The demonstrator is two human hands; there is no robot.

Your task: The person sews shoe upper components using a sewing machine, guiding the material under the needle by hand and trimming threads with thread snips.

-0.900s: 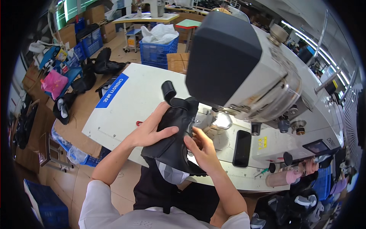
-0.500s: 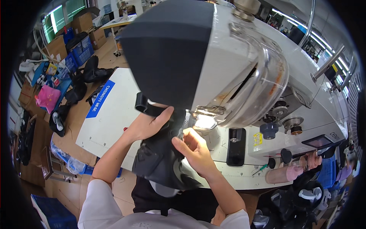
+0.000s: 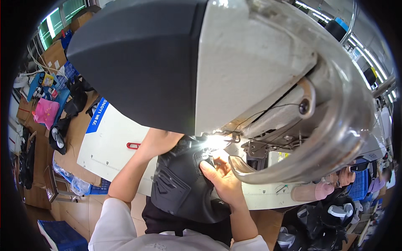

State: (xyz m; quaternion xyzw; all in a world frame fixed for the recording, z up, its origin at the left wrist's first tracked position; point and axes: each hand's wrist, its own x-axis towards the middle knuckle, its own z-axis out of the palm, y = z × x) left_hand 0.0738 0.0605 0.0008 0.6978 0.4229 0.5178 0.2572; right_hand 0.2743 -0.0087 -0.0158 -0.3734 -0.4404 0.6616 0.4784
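Observation:
A black shoe upper point(image 3: 173, 184) with a raised angular panel is stretched below the head of a sewing machine point(image 3: 243, 67). My right hand point(image 3: 226, 175) grips its right edge, thumb on top and fingers curled by the bright machine lamp point(image 3: 217, 142). At the upper's far left side is my left hand point(image 3: 164, 141). The dark machine cover point(image 3: 142, 62) hides that hand's fingers, so their grip does not show. Where the upper meets the needle area is lost in glare. Its near end hangs over the table edge toward my lap.
The clear curved guard point(image 3: 335, 146) bulges close to my right hand. A small red tool point(image 3: 133, 145) lies on the white tabletop point(image 3: 113, 138) at left. A pink bottle point(image 3: 312, 191) stands at the right edge, above a heap of black pieces point(image 3: 318, 221).
My view has moved closer to the machine head, which covers more of the picture. The upper now lies turned with its raised panel showing, and my left fingers have gone behind the cover.

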